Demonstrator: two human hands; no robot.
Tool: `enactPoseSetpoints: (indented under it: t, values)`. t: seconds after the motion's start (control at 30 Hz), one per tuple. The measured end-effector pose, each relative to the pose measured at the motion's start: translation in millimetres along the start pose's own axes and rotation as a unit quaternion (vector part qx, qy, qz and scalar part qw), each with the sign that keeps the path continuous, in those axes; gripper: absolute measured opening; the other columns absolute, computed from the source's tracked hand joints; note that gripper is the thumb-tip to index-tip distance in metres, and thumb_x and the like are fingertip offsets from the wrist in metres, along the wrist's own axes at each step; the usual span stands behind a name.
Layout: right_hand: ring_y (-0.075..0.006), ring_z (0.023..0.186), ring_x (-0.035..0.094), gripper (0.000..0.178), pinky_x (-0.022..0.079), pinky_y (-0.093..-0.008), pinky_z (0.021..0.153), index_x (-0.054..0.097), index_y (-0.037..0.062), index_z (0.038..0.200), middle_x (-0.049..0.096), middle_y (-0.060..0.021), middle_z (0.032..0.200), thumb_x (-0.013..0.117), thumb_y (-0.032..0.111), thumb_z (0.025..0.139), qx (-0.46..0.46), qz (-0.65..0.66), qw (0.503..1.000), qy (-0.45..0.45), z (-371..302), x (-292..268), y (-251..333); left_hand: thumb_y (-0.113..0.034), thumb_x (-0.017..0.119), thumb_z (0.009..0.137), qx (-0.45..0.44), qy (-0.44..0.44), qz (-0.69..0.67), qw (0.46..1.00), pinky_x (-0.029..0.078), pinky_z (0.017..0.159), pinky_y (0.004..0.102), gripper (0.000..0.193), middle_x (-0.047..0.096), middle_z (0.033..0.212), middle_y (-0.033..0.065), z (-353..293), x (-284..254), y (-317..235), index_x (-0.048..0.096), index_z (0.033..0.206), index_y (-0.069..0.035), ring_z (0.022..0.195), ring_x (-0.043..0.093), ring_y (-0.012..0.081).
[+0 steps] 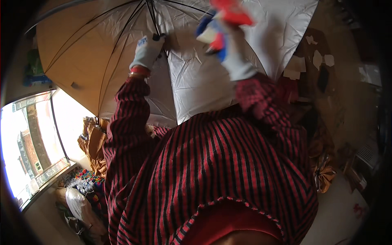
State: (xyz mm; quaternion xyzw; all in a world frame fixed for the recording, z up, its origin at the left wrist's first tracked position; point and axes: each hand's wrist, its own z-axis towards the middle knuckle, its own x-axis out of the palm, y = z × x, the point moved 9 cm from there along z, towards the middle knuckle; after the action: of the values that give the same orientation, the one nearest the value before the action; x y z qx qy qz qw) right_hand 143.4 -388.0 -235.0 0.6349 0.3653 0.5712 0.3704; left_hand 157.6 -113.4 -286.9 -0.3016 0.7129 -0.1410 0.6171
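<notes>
An open umbrella (196, 77) with a silvery lining and thin dark ribs fills the upper part of the head view. My left hand (148, 51), in a white glove, is closed around the umbrella's dark shaft, close to where the ribs gather. Over the right part of the lining is my right hand (236, 53), also gloved in white and smeared by motion. Its fingers are wrapped in a bunched red, blue and white cloth (232, 13), blurred too. Whether the cloth touches the lining I cannot tell.
Bright window (36, 134) at the left. Crumpled brown paper (93, 143) stands beside it, above a multicoloured knitted heap (85, 181) and a clear plastic-wrapped bundle (79, 204). More folded brown paper (324, 173) lies at the right, below a brown board (324, 90) with pale scraps.
</notes>
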Motion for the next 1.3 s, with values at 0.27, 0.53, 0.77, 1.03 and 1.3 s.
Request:
enactPoseSetpoints:
  t: [0.27,0.53,0.77,1.03,1.3]
  values:
    - [-0.0128,0.078,0.061,0.021,0.051,-0.0305,0.066,0.060,0.0026,0.100,0.062,-0.0051,0.090,0.065,0.020,0.088,0.127,-0.141,0.981,0.048,-56,36,-175,-0.026,0.061,0.083,-0.087,0.102,0.058,0.989,0.053,0.050,0.0326,0.029,0.068,0.064,0.0117,31,6,2,0.069,0.083,0.002,0.055,0.066,0.0205]
    - [-0.0101,0.057,0.055,0.019,0.045,-0.0295,0.052,0.060,0.0030,0.086,0.058,-0.0011,0.071,0.066,0.020,0.083,0.227,-0.057,0.972,0.014,-72,52,-193,-0.024,0.060,0.084,-0.087,0.195,0.057,0.975,0.053,0.048,0.0311,0.029,0.068,0.063,0.0100,55,22,10,0.070,0.071,0.000,0.051,0.065,0.0189]
    - [-0.0098,0.054,0.055,0.015,0.044,-0.0290,0.048,0.058,0.0037,0.085,0.057,-0.0006,0.066,0.063,0.017,0.082,0.232,-0.095,0.968,0.010,-80,51,-182,-0.022,0.057,0.087,-0.082,0.236,0.039,0.967,0.053,0.048,0.0299,0.030,0.069,0.063,0.0086,52,20,12,0.070,0.070,-0.001,0.051,0.065,0.0184]
    - [-0.0098,0.054,0.054,0.012,0.043,-0.0290,0.047,0.058,0.0044,0.086,0.056,0.0000,0.066,0.063,0.014,0.081,0.232,-0.038,0.970,0.060,-85,60,-175,-0.021,0.057,0.087,-0.107,0.227,0.071,0.965,0.053,0.048,0.0299,0.028,0.069,0.064,0.0091,54,19,15,0.071,0.073,-0.001,0.051,0.065,0.0185]
    - [-0.0138,0.060,0.060,0.017,0.049,-0.0301,0.055,0.059,0.0041,0.089,0.060,-0.0037,0.073,0.063,0.020,0.085,0.235,-0.069,0.967,0.071,-70,42,-200,-0.018,0.058,0.086,-0.068,0.227,0.031,0.971,0.051,0.045,0.0295,0.026,0.068,0.062,0.0092,49,16,6,0.070,0.071,0.000,0.049,0.063,0.0186]
